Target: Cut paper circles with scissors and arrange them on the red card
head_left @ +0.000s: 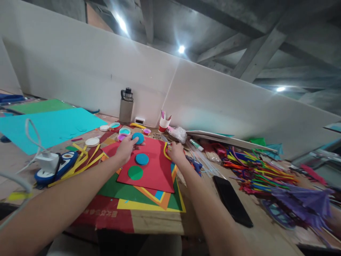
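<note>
The left hand's (pixel 126 149) fingers were closed on a blue disc (pixel 138 137), the thumb across its near face, over the far left edge of a red sheet (pixel 157 175). The right hand's (pixel 176 152) fingers were curled in beside a yellow loop (pixel 165 153) at the sheet's far right corner; whether they gripped it, I could not tell.

Between the forearms, a second blue disc (pixel 142 159) lay on the red sheet, with a green disc (pixel 135 173) just nearer the body. Green, orange and yellow sheets (pixel 128 204) stuck out underneath.

Past the left hand stood small tubs (pixel 115 126), a bottle (pixel 126 110) behind them; yellow strips (pixel 77 165) and a white lid (pixel 92 142) lay left of the hand. Beyond the right hand were a cup (pixel 163 125) of pens and a crumpled plastic bag (pixel 179 134).

Farther right, a black phone (pixel 232 201) lay near the forearm, then a heap of coloured pipe cleaners (pixel 259 172). A cyan sheet (pixel 53 124) lay far left.
</note>
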### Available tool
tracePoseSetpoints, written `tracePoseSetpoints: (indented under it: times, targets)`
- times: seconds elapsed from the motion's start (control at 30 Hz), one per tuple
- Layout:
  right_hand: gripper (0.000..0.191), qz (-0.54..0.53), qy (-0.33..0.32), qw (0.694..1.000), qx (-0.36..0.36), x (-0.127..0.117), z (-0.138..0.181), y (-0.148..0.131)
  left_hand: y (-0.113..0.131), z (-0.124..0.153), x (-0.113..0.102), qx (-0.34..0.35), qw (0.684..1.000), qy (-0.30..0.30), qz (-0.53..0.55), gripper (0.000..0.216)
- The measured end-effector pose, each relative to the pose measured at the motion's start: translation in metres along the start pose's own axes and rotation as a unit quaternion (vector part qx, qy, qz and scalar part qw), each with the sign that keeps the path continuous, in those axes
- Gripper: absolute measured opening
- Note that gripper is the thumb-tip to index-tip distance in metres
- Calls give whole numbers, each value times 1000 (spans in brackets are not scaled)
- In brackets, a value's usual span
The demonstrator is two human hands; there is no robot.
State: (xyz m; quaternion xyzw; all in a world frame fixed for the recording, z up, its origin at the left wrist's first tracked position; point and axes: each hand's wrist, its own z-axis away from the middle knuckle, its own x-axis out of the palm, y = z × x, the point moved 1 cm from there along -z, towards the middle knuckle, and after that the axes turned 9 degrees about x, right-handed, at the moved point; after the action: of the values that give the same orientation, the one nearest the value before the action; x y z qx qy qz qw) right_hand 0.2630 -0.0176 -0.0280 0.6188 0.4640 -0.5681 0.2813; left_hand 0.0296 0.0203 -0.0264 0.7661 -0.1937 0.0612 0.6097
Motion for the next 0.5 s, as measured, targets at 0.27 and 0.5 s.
tracePoseSetpoints:
  times: [0.27, 0.5]
  targets:
    - [35, 5, -5, 996, -90, 4, -10, -8, -12, 15, 8, -27, 995, -62, -73, 16]
    - [52, 13, -85, 972, -217, 24, 32, -23, -26, 14, 7, -35, 991, -64, -111, 18]
